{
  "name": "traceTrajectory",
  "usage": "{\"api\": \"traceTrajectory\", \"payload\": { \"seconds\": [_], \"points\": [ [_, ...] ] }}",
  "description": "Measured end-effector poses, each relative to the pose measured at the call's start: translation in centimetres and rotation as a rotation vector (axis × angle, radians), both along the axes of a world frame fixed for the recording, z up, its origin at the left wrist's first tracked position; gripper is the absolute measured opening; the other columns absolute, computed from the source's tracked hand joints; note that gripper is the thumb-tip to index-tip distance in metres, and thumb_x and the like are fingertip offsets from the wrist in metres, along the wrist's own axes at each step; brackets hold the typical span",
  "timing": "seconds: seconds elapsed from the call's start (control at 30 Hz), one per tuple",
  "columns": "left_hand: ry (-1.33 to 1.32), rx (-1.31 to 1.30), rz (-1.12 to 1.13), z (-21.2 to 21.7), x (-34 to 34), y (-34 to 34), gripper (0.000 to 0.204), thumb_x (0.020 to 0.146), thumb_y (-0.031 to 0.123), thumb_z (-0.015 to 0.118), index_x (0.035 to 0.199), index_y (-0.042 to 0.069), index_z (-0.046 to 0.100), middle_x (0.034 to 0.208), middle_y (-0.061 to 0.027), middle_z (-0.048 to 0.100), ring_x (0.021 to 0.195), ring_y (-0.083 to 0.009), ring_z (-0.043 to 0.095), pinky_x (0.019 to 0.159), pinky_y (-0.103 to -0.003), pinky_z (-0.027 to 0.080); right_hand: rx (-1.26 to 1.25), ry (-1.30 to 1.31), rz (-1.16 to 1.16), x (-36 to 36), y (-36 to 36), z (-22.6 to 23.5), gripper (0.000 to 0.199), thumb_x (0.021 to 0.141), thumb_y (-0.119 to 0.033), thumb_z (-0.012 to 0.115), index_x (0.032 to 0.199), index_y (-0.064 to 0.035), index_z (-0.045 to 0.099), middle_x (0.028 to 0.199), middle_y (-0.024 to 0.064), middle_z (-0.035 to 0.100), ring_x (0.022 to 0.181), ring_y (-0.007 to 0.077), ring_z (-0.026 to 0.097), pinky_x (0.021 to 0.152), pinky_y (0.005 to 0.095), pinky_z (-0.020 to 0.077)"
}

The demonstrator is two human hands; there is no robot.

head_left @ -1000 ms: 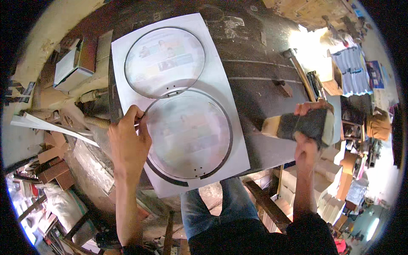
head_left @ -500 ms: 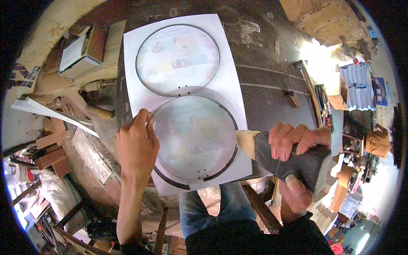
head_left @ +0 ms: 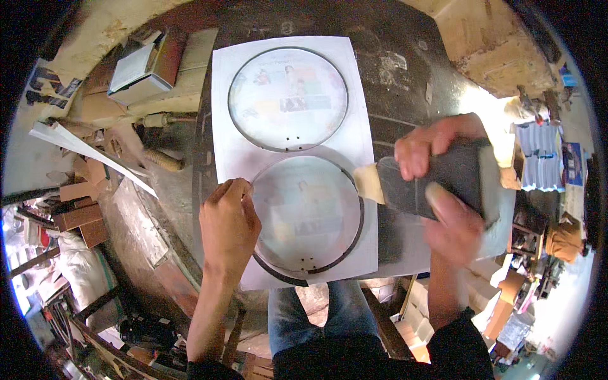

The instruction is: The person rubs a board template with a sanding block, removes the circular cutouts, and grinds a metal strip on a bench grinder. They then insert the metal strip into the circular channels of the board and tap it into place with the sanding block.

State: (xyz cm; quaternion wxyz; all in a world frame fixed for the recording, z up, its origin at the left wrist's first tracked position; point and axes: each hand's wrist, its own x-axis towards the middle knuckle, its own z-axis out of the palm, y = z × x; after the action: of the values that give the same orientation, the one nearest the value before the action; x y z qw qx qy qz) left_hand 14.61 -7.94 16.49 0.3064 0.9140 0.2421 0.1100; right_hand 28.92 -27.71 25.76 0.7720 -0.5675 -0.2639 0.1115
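A clear round disc point(head_left: 304, 218) lies over a white sheet point(head_left: 354, 142) on a dark table, with several small dark dots near its lower edge. My left hand point(head_left: 229, 215) pinches its left rim between thumb and fingers. A black curved band point(head_left: 278, 272) runs along the disc's lower and right edge. My right hand point(head_left: 453, 231), partly blurred, wraps its fingers and thumb round a dark grey flat tool point(head_left: 453, 180) with a tan tip point(head_left: 369, 184). That tip reaches the disc's upper right rim; contact cannot be made out. Farther up the sheet is a second dark-rimmed disc point(head_left: 288, 98).
A cardboard box point(head_left: 144, 66) stands at the far left, above a long white strip point(head_left: 88, 152). Brown cartons point(head_left: 82, 215) and a white sack point(head_left: 85, 272) are at the left. Stacked blue-white bundles point(head_left: 539, 155) stand far right. My legs point(head_left: 342, 310) are below the table's near edge.
The view has shifted, so the sheet and discs appear farther right. My right hand and the tool have moved away from me along the disc's right rim. My left hand keeps its pinch.
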Motion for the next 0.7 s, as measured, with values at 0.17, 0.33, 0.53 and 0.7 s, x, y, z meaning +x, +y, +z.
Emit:
{"api": "traceTrajectory", "payload": {
  "seconds": [0.17, 0.33, 0.53, 0.7],
  "points": [
    [-0.028, -0.051, 0.029, 0.9, 0.3, 0.0, 0.011, 0.073, -0.008, 0.057, 0.081, -0.001, 0.058, 0.08, -0.0191, 0.062, 0.075, -0.0408, 0.061, 0.065, -0.047, 0.049, 0.057, -0.196, 0.23, 1.3, 2.7, 2.0, 0.047, 0.072, -0.018, 0.071, 0.107, -0.0088, 0.042, 0.086, 0.0058, 0.05, 0.081, 0.0174, 0.048, 0.077, 0.0351, 0.0386],
    [-0.062, 0.008, 0.047, 0.7, 0.6, 0.2, 0.011, 0.071, -0.009, 0.057, 0.08, -0.001, 0.058, 0.081, -0.0193, 0.062, 0.076, -0.0418, 0.06, 0.066, -0.047, 0.048, -0.03, -0.139, 0.206, 0.5, 4.5, -0.9, 0.046, 0.073, -0.014, 0.07, 0.107, -0.0046, 0.041, 0.086, 0.0076, 0.049, 0.08, 0.0163, 0.049, 0.079, 0.0315, 0.0423],
    [-0.025, -0.081, 0.064, 0.6, 0.3, 0.9, 0.008, 0.073, -0.007, 0.055, 0.077, -0.002, 0.058, 0.083, -0.0206, 0.062, 0.075, -0.0443, 0.06, 0.066, -0.049, 0.048, 0.021, -0.074, 0.303, 1.2, 6.7, 2.1, 0.044, 0.073, -0.008, 0.067, 0.108, -0.003, 0.041, 0.087, 0.0086, 0.051, 0.081, 0.0178, 0.05, 0.08, 0.0326, 0.0429],
    [0.049, -0.1, 0.11, 2.3, 1.1, -0.2, 0.009, 0.071, -0.007, 0.055, 0.078, -0.003, 0.06, 0.085, -0.0206, 0.063, 0.078, -0.0441, 0.062, 0.067, -0.05, 0.05, 0.111, -0.261, 0.508, 2.2, 9.3, -0.3, 0.037, 0.069, -0.003, 0.063, 0.103, -0.0024, 0.048, 0.084, 0.0071, 0.056, 0.08, 0.0163, 0.055, 0.074, 0.0311, 0.0474]
  ]
}}
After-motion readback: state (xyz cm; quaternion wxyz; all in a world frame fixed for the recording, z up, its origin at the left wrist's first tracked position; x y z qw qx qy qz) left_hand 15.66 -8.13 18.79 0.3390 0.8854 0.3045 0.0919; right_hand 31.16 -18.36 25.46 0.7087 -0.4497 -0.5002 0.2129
